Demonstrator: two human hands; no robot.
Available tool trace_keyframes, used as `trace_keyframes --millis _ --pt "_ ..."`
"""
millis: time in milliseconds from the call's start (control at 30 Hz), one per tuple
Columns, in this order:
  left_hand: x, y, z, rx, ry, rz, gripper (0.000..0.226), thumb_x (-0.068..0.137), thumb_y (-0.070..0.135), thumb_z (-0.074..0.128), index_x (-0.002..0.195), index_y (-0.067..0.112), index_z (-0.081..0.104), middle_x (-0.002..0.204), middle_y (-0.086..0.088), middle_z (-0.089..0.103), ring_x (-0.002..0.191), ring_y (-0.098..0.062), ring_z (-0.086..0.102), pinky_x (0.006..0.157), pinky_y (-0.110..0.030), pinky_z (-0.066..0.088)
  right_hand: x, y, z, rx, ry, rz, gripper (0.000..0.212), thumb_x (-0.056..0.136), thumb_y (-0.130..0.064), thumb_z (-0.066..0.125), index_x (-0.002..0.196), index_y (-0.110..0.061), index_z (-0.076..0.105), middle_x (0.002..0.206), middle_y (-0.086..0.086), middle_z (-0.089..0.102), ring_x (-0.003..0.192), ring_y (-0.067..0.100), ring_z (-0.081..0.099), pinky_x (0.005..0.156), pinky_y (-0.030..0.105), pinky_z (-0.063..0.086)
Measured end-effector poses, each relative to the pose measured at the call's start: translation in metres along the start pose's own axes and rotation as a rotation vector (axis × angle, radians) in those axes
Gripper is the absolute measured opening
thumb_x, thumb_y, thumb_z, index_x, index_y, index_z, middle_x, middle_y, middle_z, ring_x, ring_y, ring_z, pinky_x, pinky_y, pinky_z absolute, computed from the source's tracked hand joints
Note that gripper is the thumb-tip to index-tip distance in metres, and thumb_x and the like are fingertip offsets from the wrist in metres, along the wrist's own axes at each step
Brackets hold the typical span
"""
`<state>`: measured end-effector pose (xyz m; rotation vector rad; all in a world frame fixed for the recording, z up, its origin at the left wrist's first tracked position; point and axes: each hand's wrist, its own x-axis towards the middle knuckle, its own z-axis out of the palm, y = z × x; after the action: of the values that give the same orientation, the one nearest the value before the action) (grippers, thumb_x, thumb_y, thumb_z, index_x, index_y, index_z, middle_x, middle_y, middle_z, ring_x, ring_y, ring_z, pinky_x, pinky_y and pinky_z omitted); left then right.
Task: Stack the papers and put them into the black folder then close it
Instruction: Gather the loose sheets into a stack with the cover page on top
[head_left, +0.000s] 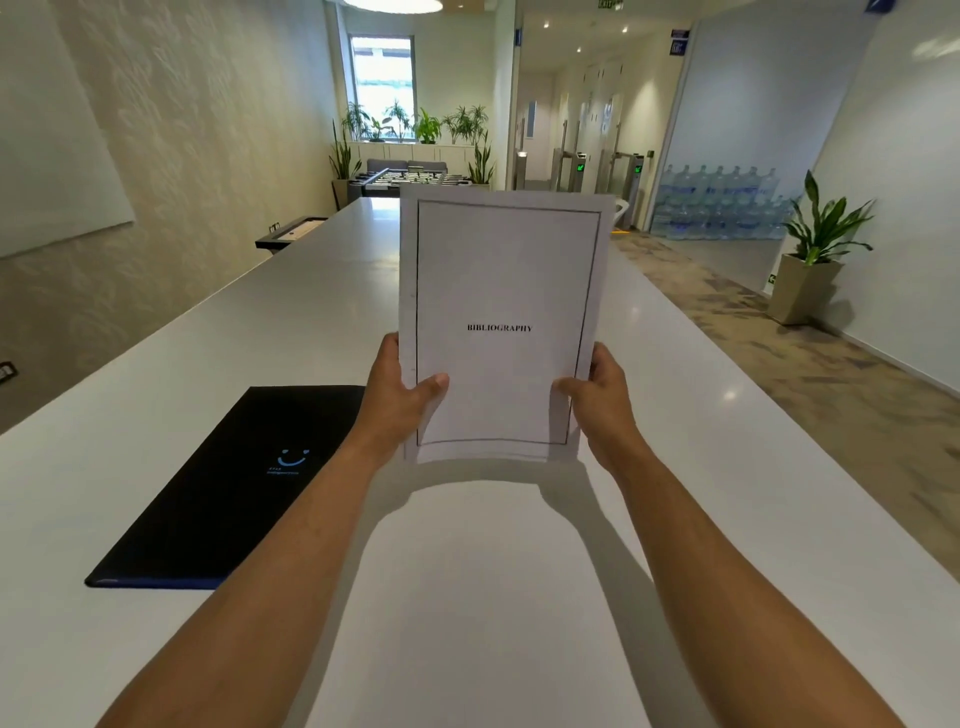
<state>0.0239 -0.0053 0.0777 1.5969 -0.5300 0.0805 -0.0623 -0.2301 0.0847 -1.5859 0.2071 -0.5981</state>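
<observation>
A stack of white papers (501, 291) stands upright above the white table (493, 597), its top sheet framed by a black border and printed "BIBLIOGRAPHY". My left hand (400, 395) grips the stack's lower left edge, thumb on the front. On the lower right edge, my right hand (602, 395) holds it the same way. The bottom edge of the stack hangs just above the tabletop. The black folder (228, 493) lies closed and flat on the table to the left of my left forearm, with a blue smile logo on its cover.
The long white table runs far ahead. Its right edge drops to a carpeted floor with a potted plant (815, 249) and stacked water bottles (722, 202). A wall runs along the left. A foosball table (410, 179) stands beyond the far end.
</observation>
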Motion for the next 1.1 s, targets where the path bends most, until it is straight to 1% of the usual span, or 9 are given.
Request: trace_keyframes --millis 167,267,367,467,633,733,900,1000,1100 --pt "0.009 0.021 0.000 -0.092 0.030 0.029 0.056 0.081 0.006 0.075 0.122 0.028 0.044 0.119 0.002 0.061 0.104 -0.006 0.063 0.085 -0.028 0.055 0.000 -0.004 -0.008 -0.058 -0.005 -0.095 0.058 0.078 0.004 0.067 0.124 -0.025 0.048 0.113 -0.014 0.063 0.095 -0.006 0.064 0.073 0.011 0.053" --pt "0.004 0.023 0.010 -0.109 0.130 0.053 0.050 0.077 0.002 0.070 0.108 0.035 0.049 0.105 0.005 0.063 0.087 0.004 0.064 0.074 -0.018 0.053 -0.006 0.002 -0.002 -0.079 0.001 -0.094 0.061 0.076 0.004 0.066 0.125 -0.026 0.047 0.115 -0.011 0.061 0.101 -0.002 0.061 0.076 0.009 0.049" --pt "-0.001 0.021 0.019 -0.154 0.204 0.011 0.043 0.079 0.000 0.067 0.111 0.026 0.054 0.101 0.002 0.064 0.085 -0.005 0.065 0.066 -0.015 0.053 -0.012 0.006 0.008 -0.095 0.032 -0.106 0.059 0.078 0.000 0.063 0.124 -0.033 0.045 0.114 -0.022 0.058 0.101 -0.011 0.057 0.073 0.002 0.045" --pt "-0.001 0.023 0.020 -0.176 0.224 -0.011 0.036 0.079 0.001 0.067 0.102 0.028 0.060 0.096 0.004 0.067 0.083 -0.006 0.066 0.067 -0.020 0.052 -0.011 0.007 0.009 -0.101 0.043 -0.109 0.056 0.081 -0.001 0.060 0.125 -0.031 0.045 0.114 -0.020 0.058 0.100 -0.010 0.057 0.076 0.006 0.045" --pt "0.001 0.038 0.020 -0.189 0.253 -0.008 0.030 0.080 0.005 0.065 0.101 0.026 0.061 0.099 0.001 0.068 0.090 -0.017 0.067 0.075 -0.031 0.056 -0.006 -0.004 0.011 -0.117 0.054 -0.164 0.060 0.085 0.000 0.057 0.138 -0.019 0.038 0.133 0.000 0.052 0.116 0.017 0.055 0.093 0.024 0.046" --pt "0.003 0.049 0.018 -0.183 0.270 0.037 0.029 0.077 0.008 0.065 0.100 0.026 0.062 0.097 0.000 0.068 0.090 -0.019 0.067 0.075 -0.032 0.058 -0.006 -0.014 0.010 -0.133 0.064 -0.224 0.058 0.083 -0.003 0.058 0.133 -0.027 0.039 0.123 -0.011 0.056 0.105 -0.001 0.058 0.084 0.014 0.048" --pt "-0.003 0.025 0.020 -0.196 0.239 -0.048 0.032 0.078 0.004 0.066 0.100 0.027 0.058 0.098 0.002 0.067 0.087 -0.014 0.067 0.073 -0.028 0.055 -0.016 0.004 0.005 -0.164 0.040 -0.178 0.056 0.079 0.000 0.060 0.122 -0.030 0.043 0.110 -0.022 0.056 0.092 -0.017 0.058 0.069 0.005 0.049" --pt "-0.018 -0.004 0.034 -0.171 0.233 -0.134 0.034 0.082 0.000 0.065 0.114 0.012 0.060 0.102 0.000 0.067 0.091 -0.016 0.065 0.067 -0.016 0.052 -0.027 0.028 0.009 -0.169 0.054 -0.109 0.053 0.079 0.004 0.059 0.123 -0.023 0.046 0.110 -0.013 0.061 0.093 -0.007 0.061 0.080 0.014 0.052" --pt "-0.023 -0.008 0.041 -0.150 0.274 -0.137 0.031 0.081 0.001 0.065 0.109 0.014 0.062 0.095 0.008 0.067 0.085 -0.007 0.064 0.058 -0.007 0.050 -0.030 0.033 0.014 -0.151 0.074 -0.094 0.053 0.083 0.005 0.056 0.128 -0.021 0.045 0.116 -0.007 0.059 0.100 0.002 0.060 0.084 0.014 0.050"
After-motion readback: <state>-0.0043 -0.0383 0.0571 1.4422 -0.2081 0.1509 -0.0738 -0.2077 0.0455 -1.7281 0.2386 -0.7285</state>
